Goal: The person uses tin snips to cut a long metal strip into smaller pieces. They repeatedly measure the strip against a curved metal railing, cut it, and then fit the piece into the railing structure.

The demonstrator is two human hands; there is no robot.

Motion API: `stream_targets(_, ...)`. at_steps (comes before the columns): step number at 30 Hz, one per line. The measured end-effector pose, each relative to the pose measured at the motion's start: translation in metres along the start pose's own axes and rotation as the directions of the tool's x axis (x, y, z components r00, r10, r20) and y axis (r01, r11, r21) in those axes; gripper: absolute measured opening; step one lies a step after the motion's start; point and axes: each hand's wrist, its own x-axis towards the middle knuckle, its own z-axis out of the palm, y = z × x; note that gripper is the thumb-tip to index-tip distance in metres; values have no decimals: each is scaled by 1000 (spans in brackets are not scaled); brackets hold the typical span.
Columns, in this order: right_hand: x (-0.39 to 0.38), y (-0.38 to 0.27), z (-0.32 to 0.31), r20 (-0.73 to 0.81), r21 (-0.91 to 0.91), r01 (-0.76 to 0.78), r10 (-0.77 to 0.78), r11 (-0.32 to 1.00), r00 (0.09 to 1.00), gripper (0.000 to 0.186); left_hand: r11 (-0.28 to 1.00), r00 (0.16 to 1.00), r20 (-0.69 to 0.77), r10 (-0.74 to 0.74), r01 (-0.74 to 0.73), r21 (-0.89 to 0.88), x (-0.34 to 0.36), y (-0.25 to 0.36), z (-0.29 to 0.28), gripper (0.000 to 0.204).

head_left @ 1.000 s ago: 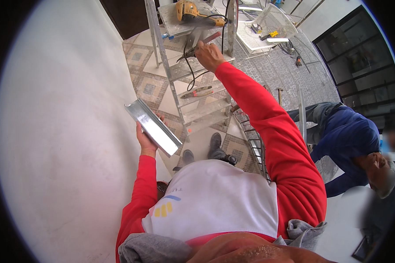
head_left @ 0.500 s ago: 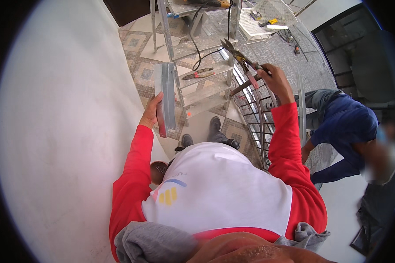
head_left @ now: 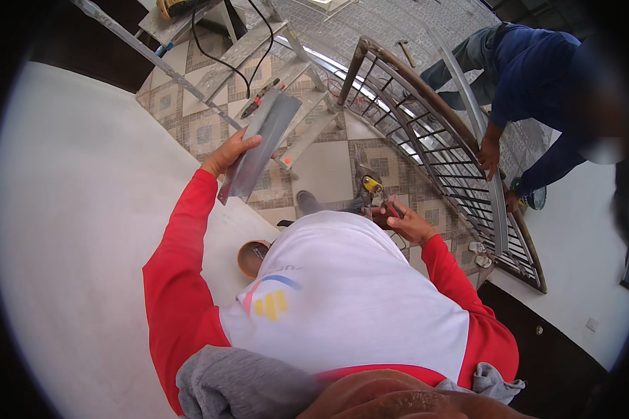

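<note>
My left hand (head_left: 228, 152) grips a short silver metal channel (head_left: 260, 159), held at a slant beside the aluminium stepladder (head_left: 300, 143). At my waist, my right hand (head_left: 410, 223) is closed on red-handled metal snips (head_left: 372, 184) with a yellow part near the pivot. Red-handled pliers (head_left: 258, 98) lie on a ladder step, just beyond the channel. A black cord hangs over the upper rungs.
A metal railing (head_left: 426, 115) runs along the right. A co-worker in blue (head_left: 538, 77) bends over it, holding a long metal strip (head_left: 500, 223). A hammer (head_left: 407, 52) lies beyond. A white wall (head_left: 84, 209) is at left; a round container (head_left: 253, 258) sits low beside me.
My right hand has drawn the snips down from the ladder to my waist. My left hand has tilted the channel. The view has swung, bringing more railing and the co-worker's hands into sight.
</note>
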Motion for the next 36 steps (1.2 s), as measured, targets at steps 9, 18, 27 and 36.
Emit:
stream_targets(9, -63, 39, -32, -180, 61, 70, -58, 996, 982, 86, 780, 991, 19, -131, 91, 619, 21, 35, 89, 81)
stream_targets(18, -59, -36, -63, -325, -35, 331, -324, 943, 888, 60, 73, 923, 331, -196, -323, 944, 66, 82, 243, 79)
stream_targets(27, -66, -63, -56, -215, -405, 395, -506, 825, 836, 61, -135, 906, 316, -282, -364, 922, 89, 118, 328, 66)
stream_targets(36, -45, -66, -60, -43, -514, 385, -471, 767, 881, 78, -254, 872, 44, -487, -190, 948, 96, 145, 359, 50)
